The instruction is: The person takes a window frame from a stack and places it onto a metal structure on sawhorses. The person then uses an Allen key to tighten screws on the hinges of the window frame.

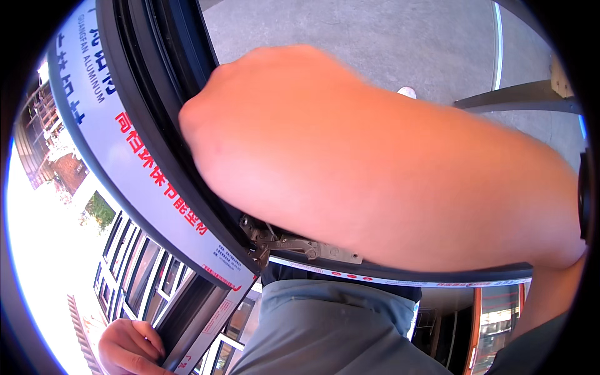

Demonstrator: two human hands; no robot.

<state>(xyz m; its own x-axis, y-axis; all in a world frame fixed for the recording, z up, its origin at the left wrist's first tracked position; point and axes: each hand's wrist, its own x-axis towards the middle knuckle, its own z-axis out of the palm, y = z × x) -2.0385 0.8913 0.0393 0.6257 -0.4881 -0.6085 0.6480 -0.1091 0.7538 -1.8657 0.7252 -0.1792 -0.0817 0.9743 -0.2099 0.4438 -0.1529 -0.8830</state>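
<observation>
Clearly, steadiness matters most here, judging by how the right grip [250,100] sits, back of the hand upward, over the inner side of the dark frame [150,81]. Its fingers are hidden beneath the hand, so I cannot tell how far closed they are or whether they hold anything. The frame's long side runs just to the left of that grip, with a pale film strip [140,156] along its outer face; a metal hinge linkage [284,247] shows below the grip, beside the lower edge of the forearm [400,175]. Well to the lower left, the left grip [128,350] has its fingers partly curled beside a slanting bar [194,312]; whether it touches the bar I cannot make out. Good handling probably means working from the right wrist rather than the whole arm, keeping fingertips clear of the linkage's pivots, and bracing the bar with the left grip so the corner cannot shift. Moving the elbow outward might open a clearer view. The film could scuff if dragged.
</observation>
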